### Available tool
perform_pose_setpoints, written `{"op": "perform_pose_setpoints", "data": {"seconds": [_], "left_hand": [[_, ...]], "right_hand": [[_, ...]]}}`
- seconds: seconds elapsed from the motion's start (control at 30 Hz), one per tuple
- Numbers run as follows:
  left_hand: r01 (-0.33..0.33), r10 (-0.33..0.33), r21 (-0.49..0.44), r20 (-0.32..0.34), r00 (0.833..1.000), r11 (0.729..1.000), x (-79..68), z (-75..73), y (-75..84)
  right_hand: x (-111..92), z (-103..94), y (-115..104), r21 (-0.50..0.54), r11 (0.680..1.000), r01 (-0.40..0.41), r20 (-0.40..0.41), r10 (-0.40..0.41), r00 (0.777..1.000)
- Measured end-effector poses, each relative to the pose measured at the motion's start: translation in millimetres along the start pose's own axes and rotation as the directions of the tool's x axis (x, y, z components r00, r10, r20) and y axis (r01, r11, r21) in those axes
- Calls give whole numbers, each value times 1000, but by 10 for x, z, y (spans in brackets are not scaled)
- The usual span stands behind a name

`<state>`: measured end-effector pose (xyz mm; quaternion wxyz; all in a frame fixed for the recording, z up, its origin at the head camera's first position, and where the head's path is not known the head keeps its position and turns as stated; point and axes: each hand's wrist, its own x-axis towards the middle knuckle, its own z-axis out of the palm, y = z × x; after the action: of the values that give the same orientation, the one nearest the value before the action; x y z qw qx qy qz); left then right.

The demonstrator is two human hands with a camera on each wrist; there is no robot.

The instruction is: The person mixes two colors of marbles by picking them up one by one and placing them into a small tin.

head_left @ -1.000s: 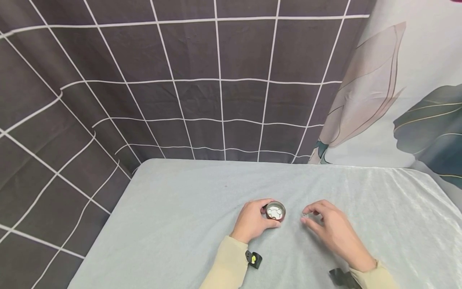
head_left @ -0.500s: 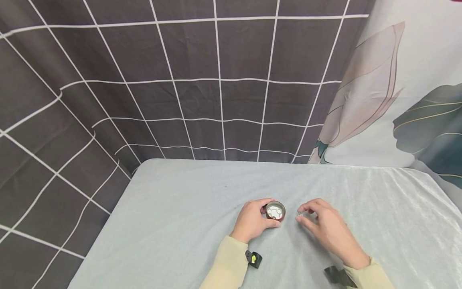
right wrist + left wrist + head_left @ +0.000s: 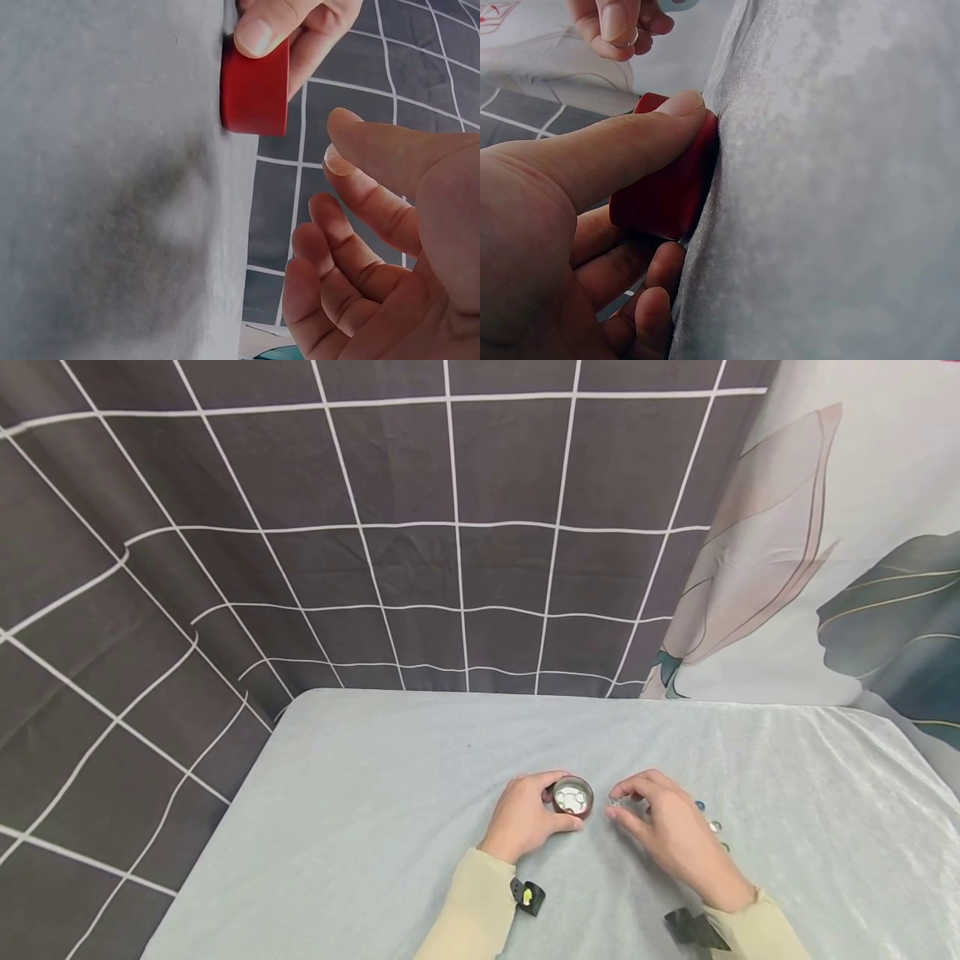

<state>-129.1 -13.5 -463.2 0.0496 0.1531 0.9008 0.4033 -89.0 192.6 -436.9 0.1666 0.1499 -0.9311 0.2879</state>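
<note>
My left hand (image 3: 522, 816) grips a small round red tin (image 3: 590, 799) on the cloth, thumb on the near side and fingers round the far side. Its open top faces up and shows a pale inside with small roundish shapes at the bottom. In the right wrist view the tin's smooth red wall (image 3: 255, 97) stands on the cloth. Just right of the tin, my right hand (image 3: 678, 831) pinches a clear glass marble (image 3: 615, 803) between thumb and index finger, above the cloth. Its other fingers curl loosely, as the right wrist view shows.
Beyond my right hand lie a blue marble (image 3: 700, 805), a clear marble (image 3: 716, 827) and a greenish marble (image 3: 725, 846), partly hidden by the hand. Pale cloth (image 3: 360, 818) covers the table. A dark checked curtain (image 3: 502, 568) hangs behind it.
My right hand has moved left toward the tin with the marble in its pinch, uncovering the marbles behind it. The left hand and the tin have stayed still.
</note>
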Motion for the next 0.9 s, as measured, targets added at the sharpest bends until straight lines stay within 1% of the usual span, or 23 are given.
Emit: {"op": "perform_pose_setpoints", "data": {"seconds": [0.37, 0.9], "left_hand": [[-29, 29, 10, -9, 1000, 1000, 14, 7, -17], [-32, 32, 6, -1, 1000, 999, 11, -3, -14]], "right_hand": [[30, 42, -24, 14, 1000, 9, 2, -9, 1000], [69, 135, -35, 51, 999, -1, -1, 1, 1000]]}}
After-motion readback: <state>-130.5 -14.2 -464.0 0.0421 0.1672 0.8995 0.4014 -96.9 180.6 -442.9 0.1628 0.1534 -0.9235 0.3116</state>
